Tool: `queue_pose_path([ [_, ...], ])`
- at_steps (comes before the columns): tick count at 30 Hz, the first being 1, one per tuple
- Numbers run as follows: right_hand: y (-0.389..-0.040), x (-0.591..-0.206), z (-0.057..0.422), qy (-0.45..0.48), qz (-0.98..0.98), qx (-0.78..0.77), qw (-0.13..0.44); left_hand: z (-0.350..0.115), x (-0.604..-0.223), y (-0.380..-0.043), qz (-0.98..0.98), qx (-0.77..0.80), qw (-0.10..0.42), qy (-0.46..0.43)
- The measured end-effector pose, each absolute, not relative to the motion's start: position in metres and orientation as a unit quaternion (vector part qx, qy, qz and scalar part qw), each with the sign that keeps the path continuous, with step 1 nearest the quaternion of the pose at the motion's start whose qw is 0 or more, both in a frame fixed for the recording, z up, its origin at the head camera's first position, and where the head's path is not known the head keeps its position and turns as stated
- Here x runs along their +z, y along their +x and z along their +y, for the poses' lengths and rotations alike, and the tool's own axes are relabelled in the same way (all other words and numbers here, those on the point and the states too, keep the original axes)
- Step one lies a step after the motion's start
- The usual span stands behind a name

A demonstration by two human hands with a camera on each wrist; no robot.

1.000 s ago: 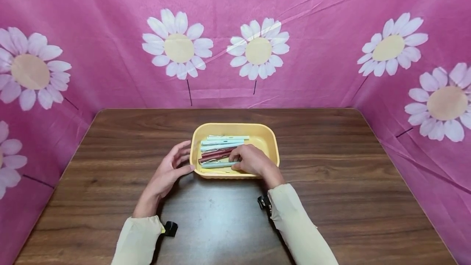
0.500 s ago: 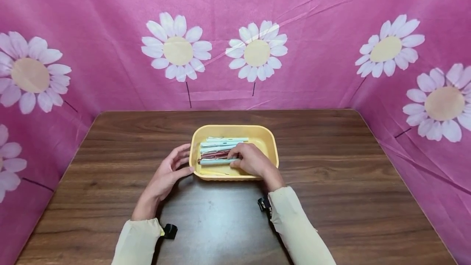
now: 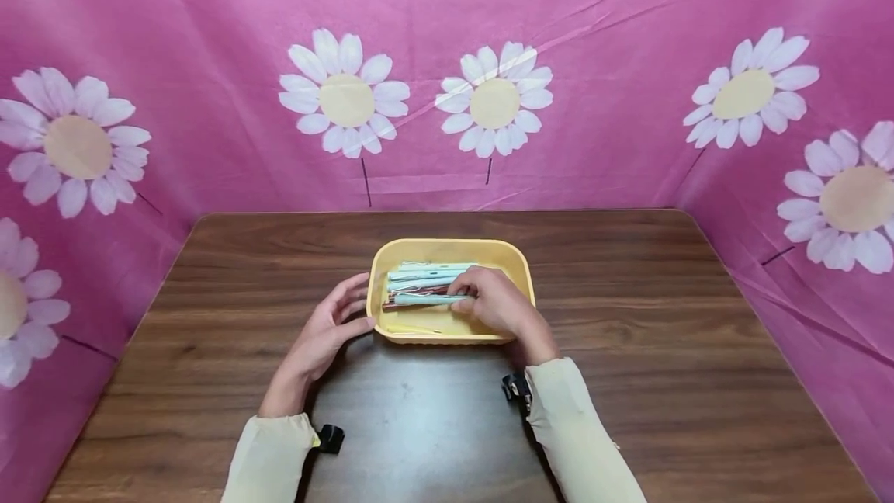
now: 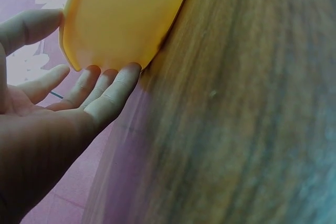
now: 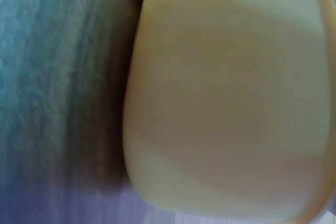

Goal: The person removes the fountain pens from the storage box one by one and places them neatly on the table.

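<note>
A yellow plastic bin (image 3: 454,339) sits on the table with several pens lying crosswise in it. My right hand (image 3: 499,305) reaches over the front wall and pinches the right end of a blue-green pen (image 3: 422,300). That pen overlaps dark red pens (image 3: 389,306), mostly covered now. Behind them lie light blue pens (image 3: 419,275), and a yellow pen (image 3: 414,330) lies along the front wall. My left hand (image 4: 58,124) touches the bin's left end, thumb at the rim and fingertips against the wall. In the right wrist view only the bin's outer wall (image 5: 226,93) shows, not the fingers.
The bin stands on a dark wood-grain table (image 3: 628,371), toward the back. A pink cloth (image 3: 594,138) with daisies hangs behind it and along both sides. Black wrist cameras sit by both sleeves.
The blue-green pen, pinched by my right hand, has moved back from the front of the bin onto the dark red pens. My left hand stays at the bin's end. The head view shifts slightly.
</note>
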State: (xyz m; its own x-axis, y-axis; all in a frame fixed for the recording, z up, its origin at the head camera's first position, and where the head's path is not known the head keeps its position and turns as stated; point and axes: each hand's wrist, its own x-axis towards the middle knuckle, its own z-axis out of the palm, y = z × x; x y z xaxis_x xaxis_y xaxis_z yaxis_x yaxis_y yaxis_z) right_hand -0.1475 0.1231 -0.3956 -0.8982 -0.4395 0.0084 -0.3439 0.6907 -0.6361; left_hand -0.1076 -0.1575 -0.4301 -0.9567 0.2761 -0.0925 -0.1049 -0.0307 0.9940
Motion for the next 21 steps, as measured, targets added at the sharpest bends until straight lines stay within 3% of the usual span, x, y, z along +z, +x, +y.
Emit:
queue_pose_path([
  [14,-0.153,-0.387,0.142,-0.200,0.917,-0.338,0.073,-0.157,-0.431,-0.109,0.676,0.722,0.131,0.069],
  [21,-0.152,-0.381,0.153,-0.207,0.919,-0.332,0.045,-0.158,-0.430,-0.109,0.675,0.722,0.135,0.067],
])
